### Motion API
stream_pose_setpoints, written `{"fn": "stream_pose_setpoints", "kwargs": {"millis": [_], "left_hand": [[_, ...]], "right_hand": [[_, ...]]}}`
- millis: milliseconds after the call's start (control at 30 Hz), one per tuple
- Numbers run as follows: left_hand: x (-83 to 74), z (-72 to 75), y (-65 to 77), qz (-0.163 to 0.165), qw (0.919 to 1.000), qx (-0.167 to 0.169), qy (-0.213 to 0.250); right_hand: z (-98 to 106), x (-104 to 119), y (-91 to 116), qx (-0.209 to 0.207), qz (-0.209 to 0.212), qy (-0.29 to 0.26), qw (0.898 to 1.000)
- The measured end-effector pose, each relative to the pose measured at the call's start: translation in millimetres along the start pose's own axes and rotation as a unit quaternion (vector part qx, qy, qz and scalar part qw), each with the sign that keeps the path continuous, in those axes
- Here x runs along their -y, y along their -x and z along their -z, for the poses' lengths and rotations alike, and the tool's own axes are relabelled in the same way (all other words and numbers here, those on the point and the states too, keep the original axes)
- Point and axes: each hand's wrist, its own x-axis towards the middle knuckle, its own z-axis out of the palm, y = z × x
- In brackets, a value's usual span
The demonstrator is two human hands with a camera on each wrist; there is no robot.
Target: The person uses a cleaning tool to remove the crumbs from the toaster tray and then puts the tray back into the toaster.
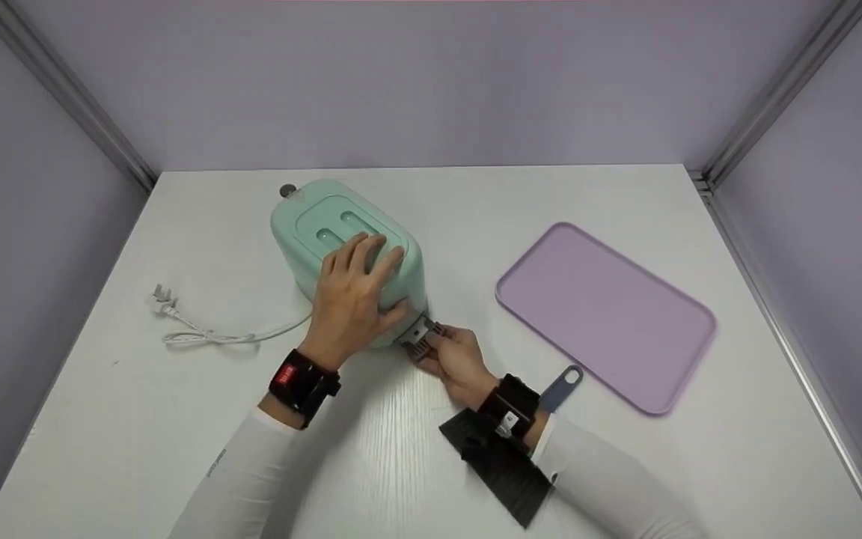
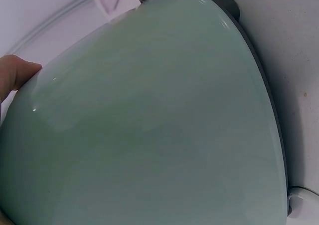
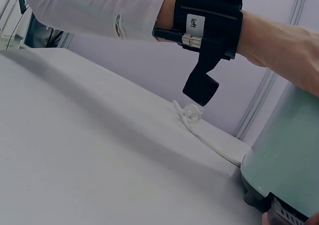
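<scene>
A mint-green toaster [image 1: 307, 247] with its lid on sits left of centre; its smooth side [image 2: 149, 115] fills the left wrist view. My left hand [image 1: 351, 299] rests on top of it, fingers spread over the lid and thumb down at the near end. At that near end, low down, my right hand [image 1: 461, 359] pinches a grey slotted piece [image 1: 421, 337] that looks like a crumb tray. Its dark slotted end [image 3: 283, 214] shows beside the toaster's base in the right wrist view. The inner part of the piece is hidden.
A white cord [image 1: 210, 337] runs left from the toaster to a three-pin plug [image 1: 162, 299]. A purple tray [image 1: 603, 314] lies at the right. Under my right wrist are a black ridged flat piece [image 1: 502, 471] and a blue-grey handle [image 1: 562, 388] with a hole.
</scene>
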Motion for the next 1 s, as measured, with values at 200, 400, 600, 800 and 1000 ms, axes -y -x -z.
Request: {"fn": "stream_pose_setpoints", "kwargs": {"millis": [200,400,600,800,1000], "left_hand": [[0.3,-0.5,0.1,0.003,1.0,0.003,-0.001],[0.1,-0.8,0.7,0.001,1.0,-0.001,-0.007],[-0.1,-0.9,-0.5,-0.001,1.0,-0.001,-0.007],[-0.1,-0.2,-0.7,-0.001,0.9999,0.001,-0.011],[-0.2,-0.5,-0.5,-0.003,1.0,0.001,-0.005]], "right_hand": [[5.6,-0.5,5.7,-0.013,-0.004,0.002,1.0],[11.5,-1.6,11.7,-0.005,0.002,0.014,1.0],[17.9,-2.2,19.2,-0.007,-0.001,0.012,1.0],[21.7,-0.3,26.6,-0.015,-0.001,0.016,1.0],[24.3,2.5,32.6,-0.023,-0.009,0.019,1.0]]}}
